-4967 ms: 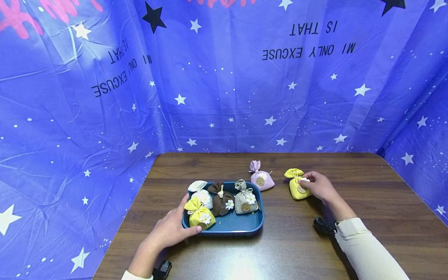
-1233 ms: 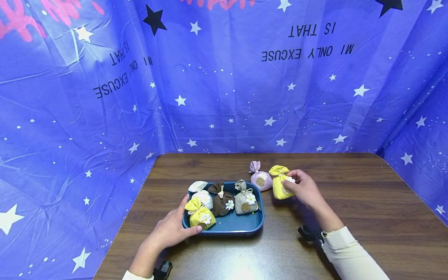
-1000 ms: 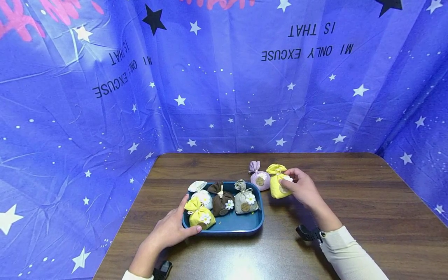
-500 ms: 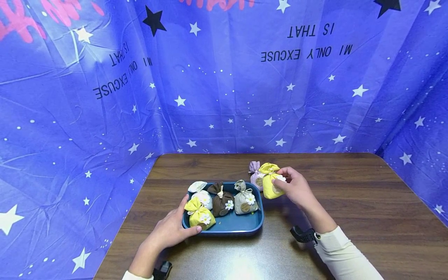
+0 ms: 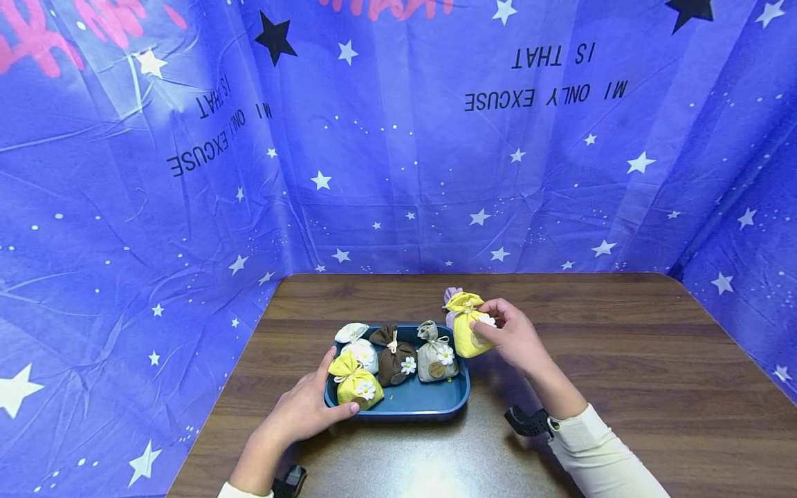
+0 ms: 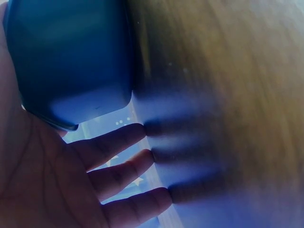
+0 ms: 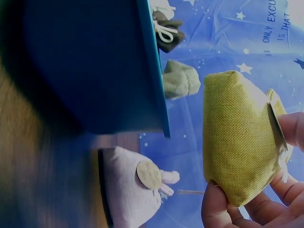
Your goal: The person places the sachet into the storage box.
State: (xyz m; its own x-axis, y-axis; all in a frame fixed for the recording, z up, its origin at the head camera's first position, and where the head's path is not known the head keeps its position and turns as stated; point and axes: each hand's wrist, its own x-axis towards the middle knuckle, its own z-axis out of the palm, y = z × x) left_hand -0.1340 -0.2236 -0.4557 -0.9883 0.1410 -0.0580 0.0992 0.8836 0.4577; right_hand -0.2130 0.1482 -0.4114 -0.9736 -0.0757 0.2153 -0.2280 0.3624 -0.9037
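In the head view my right hand (image 5: 512, 337) pinches a yellow cloth sachet (image 5: 468, 333), tied at the neck, with a white flower and round tag. The sachet is held up beside the right end of a dark blue tray (image 5: 429, 413). Behind it a lilac sachet (image 7: 130, 185) stands on the table, mostly hidden in the head view. My left hand (image 5: 305, 408) rests against the tray's left end, thumb at the front rim. Its other fingers (image 6: 126, 173) extend straight in the left wrist view. Inside sit white (image 5: 359, 354), brown (image 5: 394, 360), grey (image 5: 438, 363) and yellow (image 5: 355, 387) sachets.
A brown wood-grain table (image 5: 623, 346) bears the tray. Blue star-printed curtain (image 5: 398, 173) hangs behind it and at both sides. Black wrist devices show under my left wrist (image 5: 289, 481) and right wrist (image 5: 526, 420).
My right hand has carried the yellow sachet leftward from the table's right part, across the front of the lilac one to the tray's right edge. My left hand has stayed at the tray.
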